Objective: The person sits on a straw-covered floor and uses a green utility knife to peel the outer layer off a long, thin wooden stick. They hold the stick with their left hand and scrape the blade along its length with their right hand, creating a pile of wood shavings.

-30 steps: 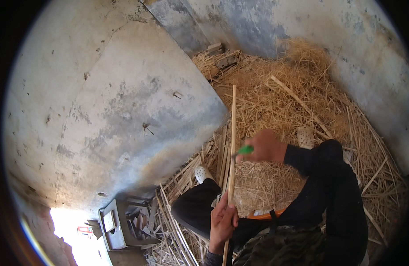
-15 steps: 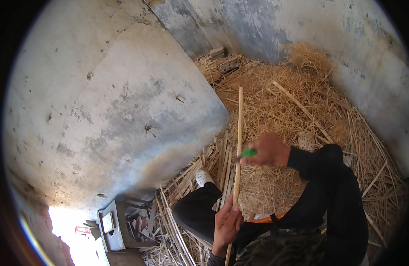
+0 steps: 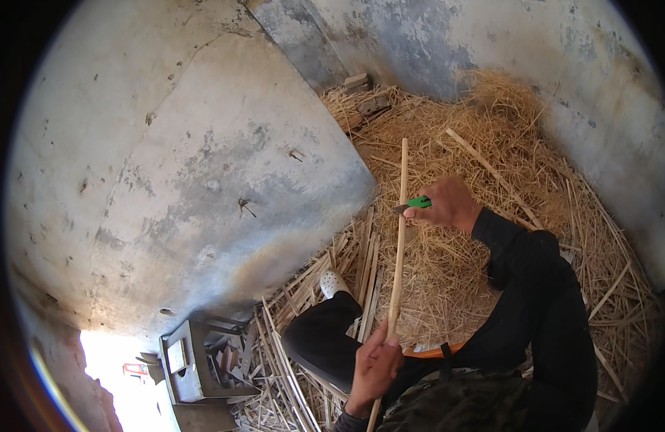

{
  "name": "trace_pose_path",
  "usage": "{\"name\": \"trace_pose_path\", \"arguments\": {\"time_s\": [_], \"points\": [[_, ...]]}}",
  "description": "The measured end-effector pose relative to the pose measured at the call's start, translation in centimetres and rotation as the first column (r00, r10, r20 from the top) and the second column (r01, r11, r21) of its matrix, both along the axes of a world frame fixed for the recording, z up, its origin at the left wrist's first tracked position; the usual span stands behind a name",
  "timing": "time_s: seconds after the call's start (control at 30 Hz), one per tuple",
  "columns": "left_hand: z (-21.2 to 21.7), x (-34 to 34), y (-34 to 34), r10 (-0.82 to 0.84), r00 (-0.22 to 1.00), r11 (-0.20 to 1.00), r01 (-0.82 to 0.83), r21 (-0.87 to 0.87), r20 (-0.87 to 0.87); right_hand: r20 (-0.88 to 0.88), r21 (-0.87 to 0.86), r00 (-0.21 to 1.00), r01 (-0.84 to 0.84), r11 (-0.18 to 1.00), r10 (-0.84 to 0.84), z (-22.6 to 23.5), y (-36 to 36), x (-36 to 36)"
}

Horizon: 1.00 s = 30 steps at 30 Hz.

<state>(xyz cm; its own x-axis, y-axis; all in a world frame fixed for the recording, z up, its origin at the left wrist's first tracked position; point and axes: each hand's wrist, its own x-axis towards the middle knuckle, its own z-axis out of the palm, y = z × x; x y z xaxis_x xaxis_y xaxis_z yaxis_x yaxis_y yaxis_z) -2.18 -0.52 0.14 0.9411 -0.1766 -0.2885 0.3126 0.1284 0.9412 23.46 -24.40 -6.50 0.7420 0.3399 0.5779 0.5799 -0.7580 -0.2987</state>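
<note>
A long, pale wooden stick (image 3: 399, 273) stands lengthwise in front of me, its far tip over the straw. Near its lower end, my left hand (image 3: 376, 363) is closed around it, and the stick's tail runs on below the palm. My right hand (image 3: 448, 204) grips a green-handled knife (image 3: 419, 203), thumb along the handle. The knife's short dark blade lies against the upper part of the stick.
Loose straw and shavings (image 3: 448, 288) cover the floor, with another stick (image 3: 491, 173) lying on them. Split strips (image 3: 365, 273) are piled left of my knees. A plastered wall block (image 3: 224, 158) rises at left, and a grey metal box (image 3: 192, 363) stands lower left.
My right hand has moved the knife up along the stick, away from my left hand. The stick's far end has shifted slightly right; my left hand keeps its hold.
</note>
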Motion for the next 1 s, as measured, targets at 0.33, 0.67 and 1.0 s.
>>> {"name": "trace_pose_path", "arguments": {"time_s": [0.33,0.67,1.0], "points": [[-1.8,-2.1,0.6,-0.021,1.000,0.998,0.021,-0.052,0.008,-0.007,0.030,0.979,0.202,0.979,-0.202,-0.4,-3.9,5.6],[-2.8,-1.5,2.3,0.107,0.994,0.994,-0.107,-0.017,-0.016,-0.277,0.320,0.954,0.202,0.925,-0.113,1.2,-4.9,2.6],[-0.8,0.2,0.6,0.071,0.997,0.997,-0.072,0.039,0.018,-0.251,0.055,0.951,-0.174,0.983,0.182,0.5,3.5,-4.2]]}}
